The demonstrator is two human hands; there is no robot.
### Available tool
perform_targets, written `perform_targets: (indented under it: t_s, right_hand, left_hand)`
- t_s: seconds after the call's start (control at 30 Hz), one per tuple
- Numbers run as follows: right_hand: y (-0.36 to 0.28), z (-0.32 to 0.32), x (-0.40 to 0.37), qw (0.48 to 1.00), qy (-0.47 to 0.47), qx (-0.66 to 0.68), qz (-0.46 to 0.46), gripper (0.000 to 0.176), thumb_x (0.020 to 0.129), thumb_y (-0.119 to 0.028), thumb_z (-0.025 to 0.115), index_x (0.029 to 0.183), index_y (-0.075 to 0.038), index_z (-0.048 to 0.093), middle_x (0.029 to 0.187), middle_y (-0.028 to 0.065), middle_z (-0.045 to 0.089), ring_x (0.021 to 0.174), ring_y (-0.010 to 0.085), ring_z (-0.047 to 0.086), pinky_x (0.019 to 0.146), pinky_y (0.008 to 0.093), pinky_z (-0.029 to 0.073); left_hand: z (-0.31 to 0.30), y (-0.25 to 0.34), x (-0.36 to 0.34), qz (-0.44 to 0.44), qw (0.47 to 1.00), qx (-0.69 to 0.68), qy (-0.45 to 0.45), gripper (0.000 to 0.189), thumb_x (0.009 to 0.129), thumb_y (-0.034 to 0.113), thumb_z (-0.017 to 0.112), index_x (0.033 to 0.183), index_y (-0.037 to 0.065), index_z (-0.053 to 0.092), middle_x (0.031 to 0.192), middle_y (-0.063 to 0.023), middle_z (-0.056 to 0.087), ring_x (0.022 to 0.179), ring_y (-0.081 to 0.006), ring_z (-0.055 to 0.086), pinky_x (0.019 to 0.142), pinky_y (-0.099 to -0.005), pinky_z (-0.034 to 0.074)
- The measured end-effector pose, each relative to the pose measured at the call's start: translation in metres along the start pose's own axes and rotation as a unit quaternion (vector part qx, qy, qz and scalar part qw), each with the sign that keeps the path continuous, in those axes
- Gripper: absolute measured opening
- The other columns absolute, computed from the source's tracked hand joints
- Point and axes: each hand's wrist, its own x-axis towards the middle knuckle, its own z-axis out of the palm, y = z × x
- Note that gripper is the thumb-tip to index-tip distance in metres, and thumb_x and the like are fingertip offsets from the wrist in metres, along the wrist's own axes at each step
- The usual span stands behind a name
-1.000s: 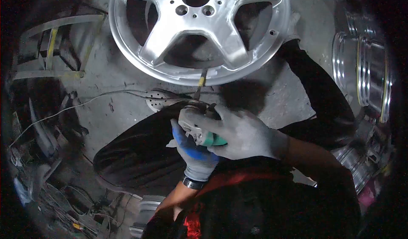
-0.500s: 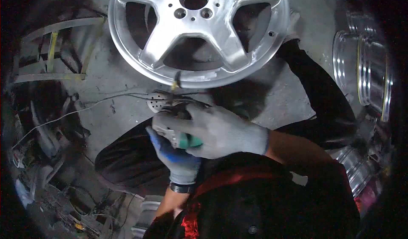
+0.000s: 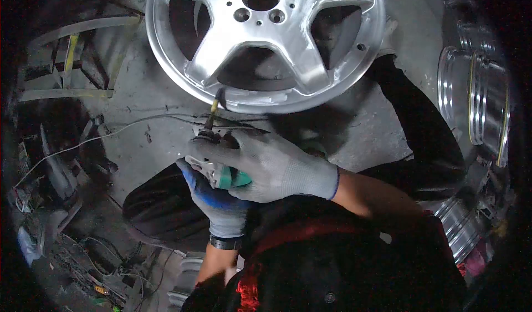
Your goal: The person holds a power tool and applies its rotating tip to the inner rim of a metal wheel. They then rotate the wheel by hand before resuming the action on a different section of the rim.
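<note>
Both gloved hands are wrapped round a green and silver die grinder (image 3: pixel 224 177). My right hand (image 3: pixel 280 165) closes over its top and front. From below, my left hand (image 3: pixel 219 204), in a glove with a blue palm, supports the body. The grinder's thin shaft with a yellow band points away from me, and its dark tip (image 3: pixel 221 98) overlaps the near rim of a silver alloy wheel (image 3: pixel 252 62). This five-spoke wheel faces up, its surface bright and brushed, with paler streaks along the near rim.
More shiny wheels (image 3: pixel 487 95) stand at the right, another (image 3: pixel 460 229) lower down. A metal frame (image 3: pixel 83 94) lies at the left, above scattered dark parts. A pale cable (image 3: pixel 119 129) crosses the grey floor. My bent legs flank the work.
Both hands and the grinder have shifted left, and the tip now sits further left along the near rim. The whole view has moved slightly, with the wheel appearing further right.
</note>
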Motion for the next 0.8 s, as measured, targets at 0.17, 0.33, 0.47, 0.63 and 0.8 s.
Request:
perform_targets:
  t_s: [0.17,0.33,0.47,0.63,0.8]
  right_hand:
    - [-0.007,-0.025,-0.020,0.997,-0.025,-0.067,0.034,0.091,0.075,-0.032,0.078,0.154,-0.021,0.034,0.126,0.0294,0.053,0.090,0.0411,0.066,0.076,0.0494,0.056]
    - [0.000,-0.042,-0.043,0.997,-0.010,-0.053,0.056,0.090,0.075,-0.035,0.080,0.153,-0.024,0.038,0.123,0.0289,0.054,0.086,0.0381,0.070,0.070,0.0428,0.058]
    - [-0.004,-0.040,-0.023,0.998,-0.023,-0.003,0.054,0.091,0.075,-0.031,0.079,0.154,-0.025,0.035,0.122,0.0296,0.054,0.101,0.0432,0.064,0.083,0.0491,0.056]
    - [0.003,-0.028,0.000,0.999,-0.017,0.020,0.019,0.087,0.076,-0.033,0.080,0.152,-0.024,0.038,0.123,0.0299,0.054,0.098,0.0459,0.065,0.086,0.0496,0.055]
    - [0.003,-0.044,-0.025,0.999,0.026,-0.016,0.018,0.086,0.075,-0.033,0.082,0.149,-0.014,0.043,0.134,0.0233,0.055,0.112,0.0401,0.063,0.097,0.0457,0.051]
  left_hand:
    - [0.009,-0.024,-0.007,-0.025,0.999,0.012,0.023,0.053,0.105,0.051,0.036,0.138,0.013,0.052,0.139,-0.0085,0.057,0.128,-0.0264,0.053,0.112,-0.0463,0.039]
    - [-0.004,-0.063,-0.015,-0.008,0.974,0.164,0.159,0.054,0.105,0.052,0.037,0.137,0.012,0.052,0.136,-0.0083,0.058,0.125,-0.0248,0.055,0.111,-0.0436,0.040]
    - [0.012,-0.041,-0.007,0.007,0.976,0.171,0.135,0.052,0.105,0.051,0.037,0.137,0.014,0.053,0.134,-0.0081,0.059,0.125,-0.0255,0.055,0.111,-0.0446,0.040]
    - [0.012,-0.015,0.001,-0.004,0.999,-0.015,0.038,0.054,0.105,0.052,0.037,0.140,0.013,0.050,0.138,-0.0097,0.057,0.127,-0.0269,0.054,0.111,-0.0455,0.040]
    - [0.016,-0.036,-0.006,-0.026,0.990,0.107,0.090,0.057,0.104,0.052,0.041,0.142,0.009,0.046,0.136,-0.0091,0.057,0.127,-0.0255,0.054,0.109,-0.0433,0.044]
